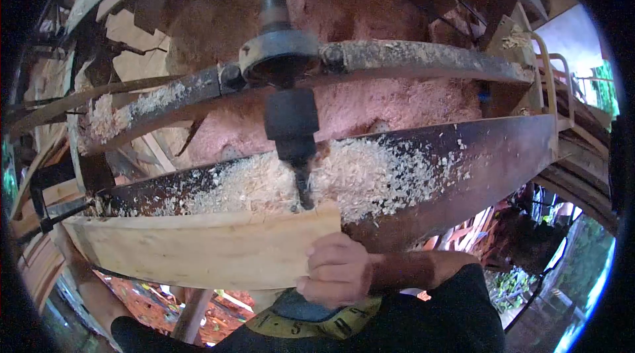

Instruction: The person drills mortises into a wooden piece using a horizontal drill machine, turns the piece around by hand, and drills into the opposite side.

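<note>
A pale, long wooden board (205, 250) stands on edge across the front of a dark metal work table. My right hand (334, 270) grips its right end, fingers folded over the near face. My left forearm (89, 290) reaches up to the board's left end; the fingers there cannot be made out. Above the board's right part hangs a machine's dark drill chuck (291, 118). The drill bit (303, 184) points down from it, at the board's upper edge. Whether it turns cannot be told.
Wood shavings (364, 178) lie heaped around the bit on the dark metal table (489, 161). A dusty horizontal bar (423, 59) crosses behind the chuck. On the left is a dark clamp-like metal piece (59, 211). Stacked wood (575, 171) stands at the right.
</note>
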Tool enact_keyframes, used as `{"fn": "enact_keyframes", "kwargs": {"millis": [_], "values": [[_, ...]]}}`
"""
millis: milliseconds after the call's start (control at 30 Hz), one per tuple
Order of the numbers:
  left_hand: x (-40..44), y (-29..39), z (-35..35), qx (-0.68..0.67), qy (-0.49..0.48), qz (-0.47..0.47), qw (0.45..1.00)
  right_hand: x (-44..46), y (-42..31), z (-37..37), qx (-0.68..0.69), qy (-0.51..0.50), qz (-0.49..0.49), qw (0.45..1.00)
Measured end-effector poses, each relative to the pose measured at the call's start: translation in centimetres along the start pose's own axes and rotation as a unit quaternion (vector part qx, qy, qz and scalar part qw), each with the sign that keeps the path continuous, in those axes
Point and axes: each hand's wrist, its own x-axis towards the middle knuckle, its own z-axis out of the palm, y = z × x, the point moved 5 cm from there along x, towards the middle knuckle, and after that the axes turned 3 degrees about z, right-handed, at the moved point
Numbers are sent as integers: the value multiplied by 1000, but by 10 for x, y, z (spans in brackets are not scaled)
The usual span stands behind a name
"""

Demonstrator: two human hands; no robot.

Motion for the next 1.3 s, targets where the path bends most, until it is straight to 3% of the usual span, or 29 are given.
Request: {"fn": "enact_keyframes", "kwargs": {"millis": [267,400,667,767,933,1300], "values": [[-26,25,14,7,5,-14,1000,-26,2,-43,-18,-54,-1,998],[-36,31,13,9,7,-12,1000,-35,3,-61,-20,-10,6,1000],[-5,-1,8,6,-10,-2,1000,-20,1,-39,-51,-20,3,998],[7,-9,0,8,-12,2,1000,-7,-1,-17,-24,-82,-5,996],[11,-19,-5,15,-14,0,1000,3,0,-2,-22,-49,-22,998],[-20,43,16,32,18,1,999,-24,3,-56,-25,-35,-6,999]]}}
